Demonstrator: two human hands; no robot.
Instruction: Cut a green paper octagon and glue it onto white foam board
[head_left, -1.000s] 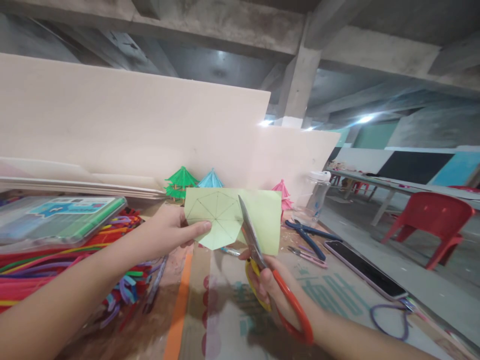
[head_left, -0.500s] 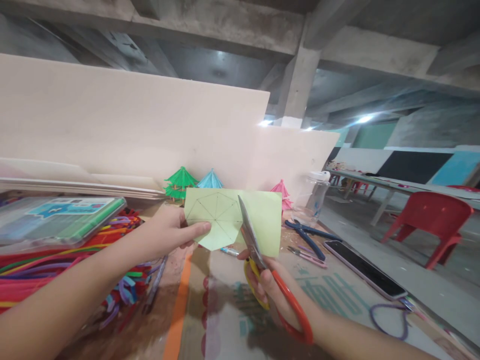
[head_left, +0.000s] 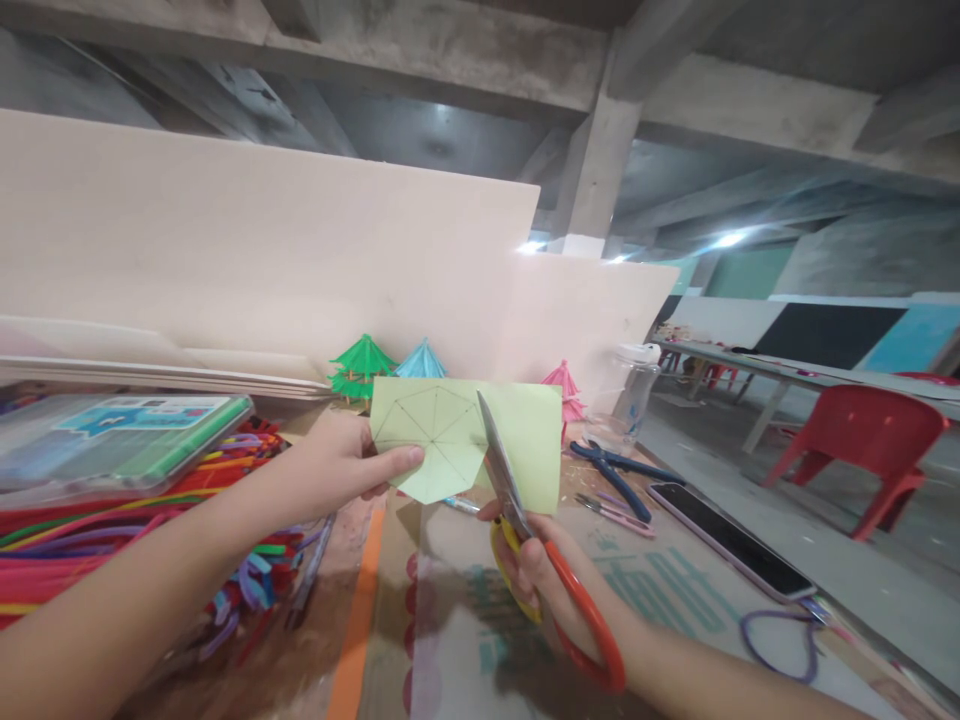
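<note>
A sheet of pale green paper (head_left: 450,460) is held up over the table, marked with a many-sided outline and lines crossing at its middle. My left hand (head_left: 356,460) pinches its lower left side, thumb in front and fingers mostly hidden behind. The lower edge is cut along part of the outline. My right hand (head_left: 536,570) grips a pair of scissors (head_left: 506,480) with one yellow and one orange-red handle loop. One blade lies across the front of the paper, tip pointing up near the outline's right corner; the other blade is mostly hidden.
Behind the paper stand green (head_left: 363,365), blue (head_left: 422,360) and pink (head_left: 564,385) small umbrella-like crafts. On the left are a plastic case (head_left: 127,440) and many pipe cleaners (head_left: 97,540). Pliers (head_left: 619,475), small snips (head_left: 615,513), a phone (head_left: 731,540) and a clear bottle (head_left: 634,395) are right.
Both hands stay almost in place. The paper and scissors have shifted only very slightly, and the paper's right edge has moved a little to the left.
</note>
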